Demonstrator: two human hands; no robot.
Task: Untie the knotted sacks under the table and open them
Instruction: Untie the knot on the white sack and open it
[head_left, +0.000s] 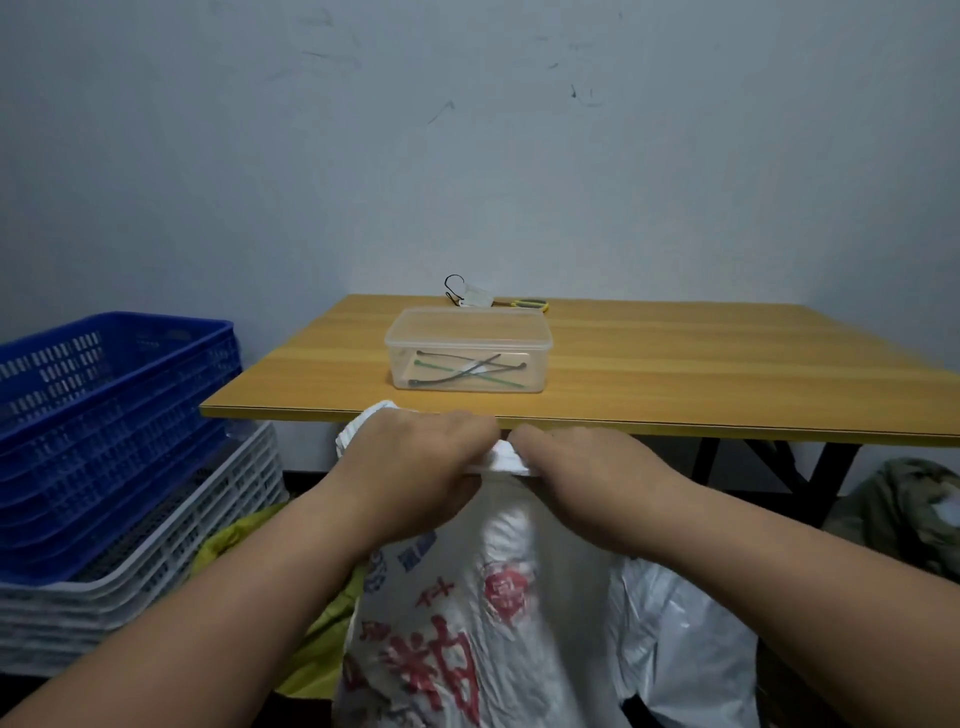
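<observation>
A white woven sack (467, 623) with red and blue printing stands upright in front of the wooden table (649, 364). Its gathered top (506, 460) is bunched just below the table's front edge. My left hand (415, 467) grips the bunched neck from the left. My right hand (576, 467) grips it from the right, and the two hands almost touch. The knot itself is hidden under my fingers. A second plain white sack (685, 639) lies behind it on the right.
On the table stand a clear plastic box (470, 348) with several cable ties, yellow scissors (530, 303) and a tagged cord. Blue crates (104, 415) stacked on white crates (156, 545) stand at the left. A yellow-green bag (234, 540) and a camouflage bundle (909, 504) flank the sacks.
</observation>
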